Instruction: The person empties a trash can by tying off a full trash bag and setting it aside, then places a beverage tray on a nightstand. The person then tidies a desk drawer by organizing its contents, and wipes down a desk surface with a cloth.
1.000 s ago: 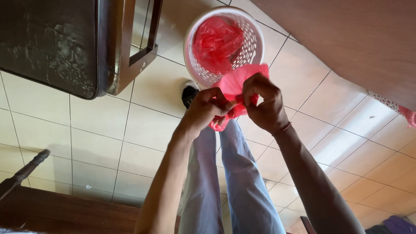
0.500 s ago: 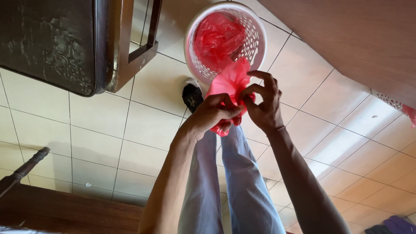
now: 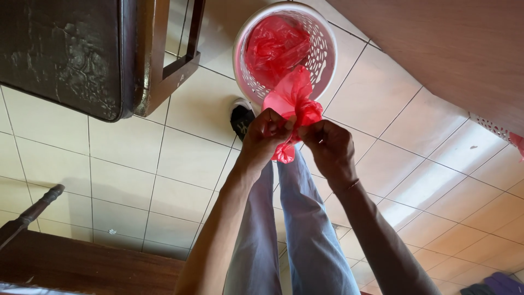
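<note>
Both of my hands hold a crumpled red plastic bag (image 3: 293,104) in front of me, above my legs. My left hand (image 3: 266,135) pinches its lower left part; my right hand (image 3: 326,147) grips it from the right. The bag bunches up between the fingers, with a small tail hanging below. Just beyond the bag stands a white perforated plastic basket (image 3: 325,54) on the tiled floor, and another red plastic bag (image 3: 273,46) lies inside it.
A dark worn tabletop (image 3: 65,54) with a wooden frame (image 3: 166,60) fills the upper left. A wooden panel (image 3: 453,49) runs across the upper right. A dark shoe (image 3: 240,119) shows beside the basket. Wooden furniture (image 3: 82,262) sits at the lower left.
My hands have drawn closer together and lower, gathering the flat red bag into a tighter bunch in front of the basket.
</note>
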